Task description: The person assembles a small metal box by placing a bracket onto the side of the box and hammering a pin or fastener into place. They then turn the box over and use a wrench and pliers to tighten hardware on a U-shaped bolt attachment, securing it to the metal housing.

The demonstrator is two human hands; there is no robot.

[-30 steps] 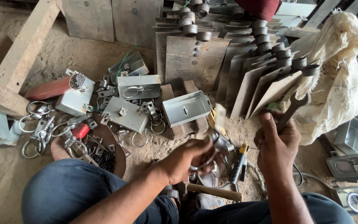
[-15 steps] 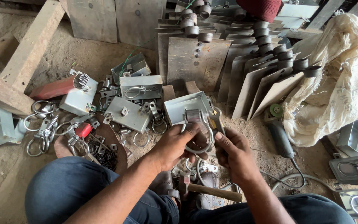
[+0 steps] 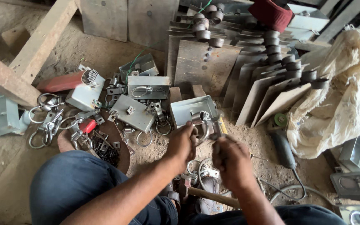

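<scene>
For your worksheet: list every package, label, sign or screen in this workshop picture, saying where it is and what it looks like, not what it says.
No labels, signs or screens show.
Sack: right side, beside the leaning metal plates; bulging, crumpled, cream-white, with no markings that can be made out.
Open metal box: centre, just beyond the left hand and right hand; rectangular, plain grey.

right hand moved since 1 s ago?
Yes. The right hand has come left, away from the grinder by the sack, to the metal fitting beside the left hand.
</scene>
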